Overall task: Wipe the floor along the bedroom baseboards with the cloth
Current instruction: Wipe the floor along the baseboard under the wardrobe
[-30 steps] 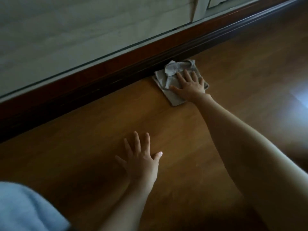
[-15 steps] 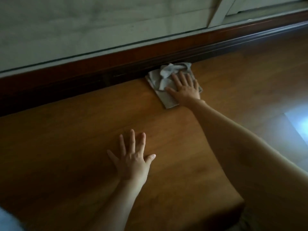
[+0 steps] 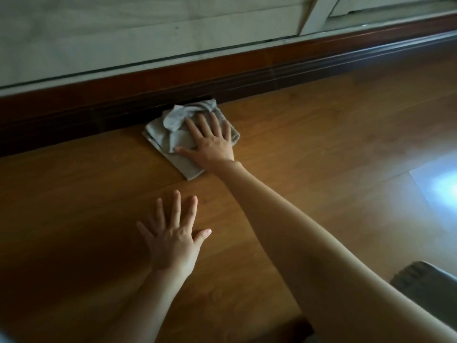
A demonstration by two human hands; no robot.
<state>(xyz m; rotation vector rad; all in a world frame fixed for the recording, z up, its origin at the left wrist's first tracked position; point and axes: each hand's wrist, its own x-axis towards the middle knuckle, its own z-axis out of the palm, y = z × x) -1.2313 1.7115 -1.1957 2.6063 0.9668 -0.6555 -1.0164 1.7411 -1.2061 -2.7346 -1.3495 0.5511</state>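
Note:
A crumpled grey cloth (image 3: pixel 170 129) lies on the wooden floor (image 3: pixel 309 149), its far edge bunched against the dark red-brown baseboard (image 3: pixel 247 70). My right hand (image 3: pixel 210 142) presses flat on the cloth with straight, spread fingers, arm stretched forward. My left hand (image 3: pixel 173 233) rests flat on the bare floor nearer to me, fingers spread, holding nothing.
Above the baseboard runs a pale wall or panel (image 3: pixel 123 33) with a white frame (image 3: pixel 314 16) at the upper right. A bright patch of light (image 3: pixel 437 184) falls on the floor at right. A grey fabric edge (image 3: pixel 420 280) shows at the lower right.
My right hand has slid the cloth leftward along the baseboard. My left hand stays flat on the floor. The view has shifted right.

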